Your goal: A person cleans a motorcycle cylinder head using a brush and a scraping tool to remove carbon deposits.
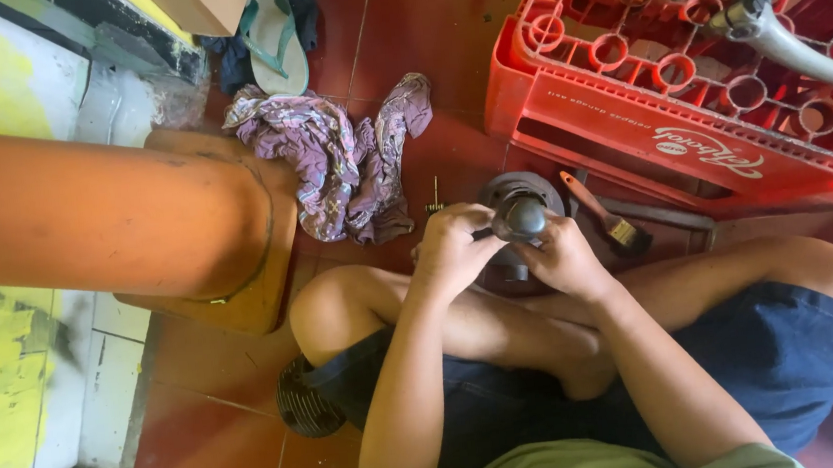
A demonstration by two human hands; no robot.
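Observation:
I sit cross-legged on a red tiled floor. Both hands meet in front of my knees around a small dark rounded metal part [521, 217]. My left hand [453, 249] grips it from the left with fingers curled. My right hand [564, 256] holds it from the right and below. Just beyond the part, a round dark metal engine piece [523, 190] rests on the floor. A finned dark cylinder [303, 406] lies under my left thigh.
A red plastic bottle crate [647, 113] stands at the upper right with a curved metal pipe [802, 45] on it. A paintbrush [608, 215] lies by the crate. A crumpled purple rag [340, 160], a small screw [434, 202], a sandal [277, 35] and an orange post [103, 211] are at left.

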